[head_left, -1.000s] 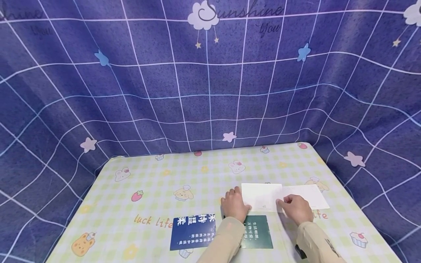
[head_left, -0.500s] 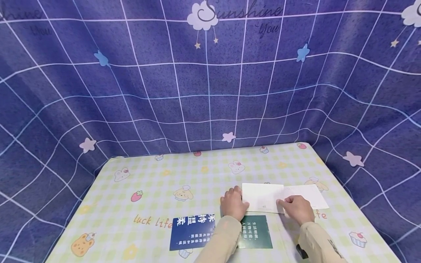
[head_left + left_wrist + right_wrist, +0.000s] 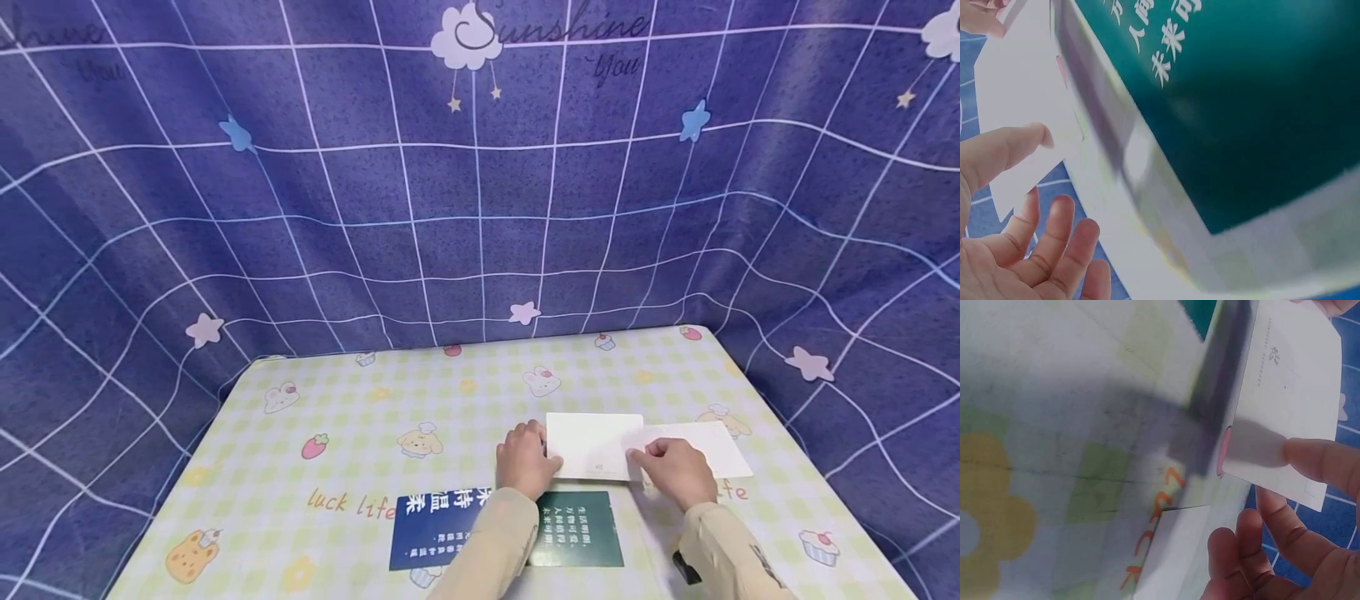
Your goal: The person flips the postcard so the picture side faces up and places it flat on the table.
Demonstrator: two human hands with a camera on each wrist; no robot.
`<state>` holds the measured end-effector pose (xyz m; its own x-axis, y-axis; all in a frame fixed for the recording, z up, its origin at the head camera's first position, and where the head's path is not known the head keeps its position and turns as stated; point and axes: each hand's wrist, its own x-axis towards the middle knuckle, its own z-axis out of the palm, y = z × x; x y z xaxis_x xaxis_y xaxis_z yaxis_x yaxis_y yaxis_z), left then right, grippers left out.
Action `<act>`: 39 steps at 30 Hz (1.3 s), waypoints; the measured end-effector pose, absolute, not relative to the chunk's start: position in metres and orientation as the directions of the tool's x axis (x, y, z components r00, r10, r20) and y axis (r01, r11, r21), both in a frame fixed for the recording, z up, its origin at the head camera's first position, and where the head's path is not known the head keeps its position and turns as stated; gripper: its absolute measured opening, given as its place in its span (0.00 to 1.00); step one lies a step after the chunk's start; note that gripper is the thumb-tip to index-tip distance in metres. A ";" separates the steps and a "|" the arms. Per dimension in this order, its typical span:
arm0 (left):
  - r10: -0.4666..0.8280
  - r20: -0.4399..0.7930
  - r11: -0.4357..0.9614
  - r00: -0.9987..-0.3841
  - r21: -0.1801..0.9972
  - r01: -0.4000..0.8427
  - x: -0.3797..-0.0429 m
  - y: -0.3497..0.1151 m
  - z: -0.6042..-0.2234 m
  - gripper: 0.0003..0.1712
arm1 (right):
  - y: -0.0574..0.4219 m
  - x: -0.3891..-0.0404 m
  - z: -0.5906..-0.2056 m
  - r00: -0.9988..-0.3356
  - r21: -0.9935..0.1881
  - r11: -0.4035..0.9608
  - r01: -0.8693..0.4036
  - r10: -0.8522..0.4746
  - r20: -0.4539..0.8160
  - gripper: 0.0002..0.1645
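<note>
A white card [image 3: 595,446] with a small printed mark is held between both hands, raised off the table. My left hand [image 3: 522,460] pinches its left end; the left wrist view shows the thumb on the face of the card [image 3: 1016,94] and a forefinger behind its edge. My right hand [image 3: 678,473] pinches the other end, thumb in front and forefinger behind the card [image 3: 1285,394] in the right wrist view. Another white card [image 3: 723,446] lies flat on the table, partly behind the right hand.
Nearer the person, a green card [image 3: 581,533] with white lettering lies beside a blue card [image 3: 427,537], which the left sleeve partly covers. The table wears a checked cartoon cloth [image 3: 337,425]. A blue grid-patterned curtain [image 3: 375,183] surrounds its back and sides.
The held white card has shifted slightly left and up, with my left hand moving along with it. More of the green card shows. The other cards stay put.
</note>
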<state>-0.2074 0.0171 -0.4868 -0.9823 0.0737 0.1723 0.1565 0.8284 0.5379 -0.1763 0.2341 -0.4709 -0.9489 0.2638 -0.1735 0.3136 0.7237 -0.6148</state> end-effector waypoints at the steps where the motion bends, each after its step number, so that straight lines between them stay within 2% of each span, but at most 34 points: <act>1: 0.076 0.168 0.824 -0.983 0.545 0.156 -0.207 0.016 -0.485 0.21 | 0.233 -0.176 -0.470 -0.951 -0.615 0.726 0.307 0.260 -0.167 0.17; 6: 0.076 0.143 0.813 -0.987 0.564 0.144 -0.204 0.007 -0.480 0.19 | 0.229 -0.174 -0.465 -0.960 -0.625 0.730 0.277 0.241 -0.144 0.17; 16: 0.058 0.180 0.805 -0.982 0.574 0.153 -0.198 -0.010 -0.475 0.16 | 0.218 -0.172 -0.458 -0.973 -0.613 0.759 0.218 0.214 -0.082 0.18; 26: 0.046 0.197 0.792 -0.979 0.590 0.156 -0.193 -0.025 -0.468 0.13 | 0.208 -0.171 -0.453 -0.979 -0.602 0.774 0.197 0.184 -0.084 0.21; 39: 0.040 0.174 0.726 -0.984 0.671 0.148 -0.186 -0.044 -0.461 0.11 | 0.195 -0.167 -0.448 -0.985 -0.611 0.775 0.161 0.163 -0.053 0.20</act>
<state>-0.1862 -0.0436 -0.4611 -0.9839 0.0400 0.1741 0.1483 0.7264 0.6710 -0.1673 0.1953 -0.4485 -0.9853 0.1627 -0.0529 0.1608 0.7754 -0.6107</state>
